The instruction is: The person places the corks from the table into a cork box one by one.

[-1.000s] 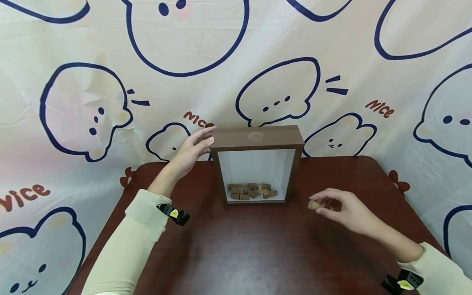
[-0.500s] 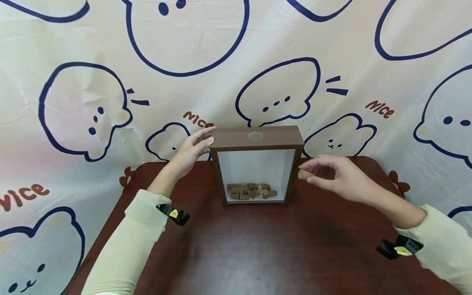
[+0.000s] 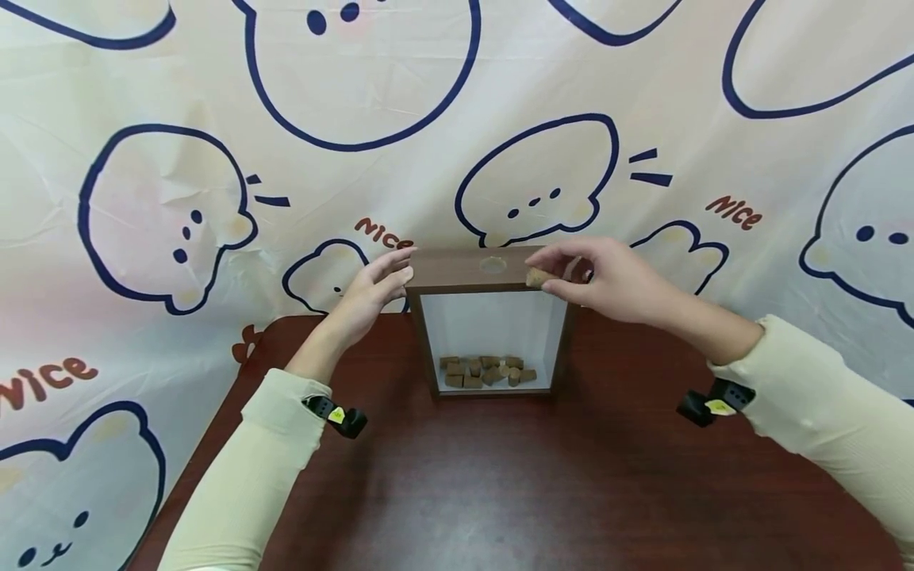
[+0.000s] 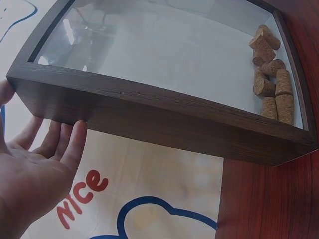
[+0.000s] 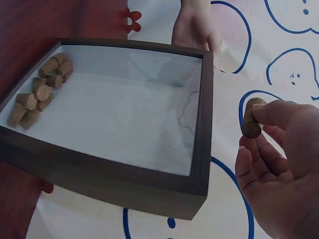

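A brown wooden shadow box (image 3: 424, 341) with a clear front stands upright on the table, a round hole (image 3: 493, 266) in its top. Several corks (image 3: 473, 369) lie in a heap along its bottom. My left hand (image 3: 371, 293) rests against the box's upper left corner, its fingers extended along the side panel, as the left wrist view shows. Between thumb and fingers, my right hand (image 3: 607, 277) pinches one cork (image 5: 253, 118). In the head view this cork overlaps the right part of the top panel, just right of the hole.
The dark red tabletop (image 3: 457, 476) extends in front of the box and to both sides. A cream curtain (image 3: 400, 190) with blue cartoon outlines hangs behind the table. Each wrist carries a small black camera (image 3: 343, 419) on a strap.
My right hand has risen and moved left with the cork, from beside the box to over its top panel. The left hand and the box have stayed in place.
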The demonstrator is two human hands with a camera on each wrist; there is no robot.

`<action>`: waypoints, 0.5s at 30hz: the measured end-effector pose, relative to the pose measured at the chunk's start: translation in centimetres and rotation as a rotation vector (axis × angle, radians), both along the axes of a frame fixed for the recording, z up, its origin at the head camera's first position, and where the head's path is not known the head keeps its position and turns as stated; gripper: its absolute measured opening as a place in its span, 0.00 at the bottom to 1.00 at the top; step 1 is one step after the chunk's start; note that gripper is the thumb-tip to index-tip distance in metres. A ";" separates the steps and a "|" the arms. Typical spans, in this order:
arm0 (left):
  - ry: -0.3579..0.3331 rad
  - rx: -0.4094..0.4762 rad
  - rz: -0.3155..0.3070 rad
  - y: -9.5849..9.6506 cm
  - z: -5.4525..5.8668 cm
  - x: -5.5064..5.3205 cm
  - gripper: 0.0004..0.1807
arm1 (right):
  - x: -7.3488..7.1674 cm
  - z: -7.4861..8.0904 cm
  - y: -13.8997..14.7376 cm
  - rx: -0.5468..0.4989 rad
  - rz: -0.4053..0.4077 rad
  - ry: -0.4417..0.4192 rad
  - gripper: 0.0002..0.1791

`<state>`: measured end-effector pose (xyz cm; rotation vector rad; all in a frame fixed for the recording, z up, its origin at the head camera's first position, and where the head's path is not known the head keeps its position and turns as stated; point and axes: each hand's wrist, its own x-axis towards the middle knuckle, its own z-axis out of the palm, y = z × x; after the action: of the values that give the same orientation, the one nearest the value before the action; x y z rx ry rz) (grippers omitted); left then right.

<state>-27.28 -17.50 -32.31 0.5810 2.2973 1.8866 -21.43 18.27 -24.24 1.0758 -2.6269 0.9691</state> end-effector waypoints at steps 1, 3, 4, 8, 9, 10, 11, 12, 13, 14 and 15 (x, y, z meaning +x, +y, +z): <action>-0.001 0.000 0.000 0.0 0.0 0.0 0.32 | -0.2 0.2 -0.3 -0.003 0.004 0.000 0.16; 0.000 0.001 0.000 0.0 0.0 0.0 0.32 | -0.6 0.4 -1.0 -0.008 0.011 0.007 0.16; 0.001 0.000 0.000 0.0 0.0 0.0 0.32 | -0.8 0.5 -1.3 -0.016 0.018 0.012 0.16; 0.005 0.002 0.003 0.0 0.0 0.0 0.32 | -1.5 0.7 -2.4 -0.040 0.032 0.011 0.15; 0.003 0.002 0.004 0.0 0.0 0.0 0.32 | -1.7 0.7 -2.7 -0.048 0.036 0.004 0.15; 0.001 0.004 0.004 0.0 0.1 0.0 0.32 | -1.9 0.6 -2.9 -0.055 0.038 -0.004 0.15; 0.000 0.004 0.003 0.0 0.1 0.0 0.32 | -2.1 0.6 -3.1 -0.062 0.037 -0.013 0.15; -0.001 0.004 0.002 0.0 0.1 0.0 0.32 | -2.3 0.5 -3.3 -0.069 0.037 -0.019 0.15; -0.003 0.005 0.001 0.0 0.1 0.0 0.32 | -2.4 0.4 -3.5 -0.075 0.035 -0.021 0.15; -0.005 0.007 0.001 0.0 0.1 0.0 0.32 | -2.6 0.3 -3.7 -0.083 0.036 -0.022 0.15; -0.007 0.008 0.001 0.0 0.1 0.0 0.31 | -2.8 0.2 -3.9 -0.091 0.036 -0.022 0.15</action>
<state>-27.24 -17.46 -32.23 0.5739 2.2875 1.8956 -24.24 14.40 -24.00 1.1012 -2.5608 1.1031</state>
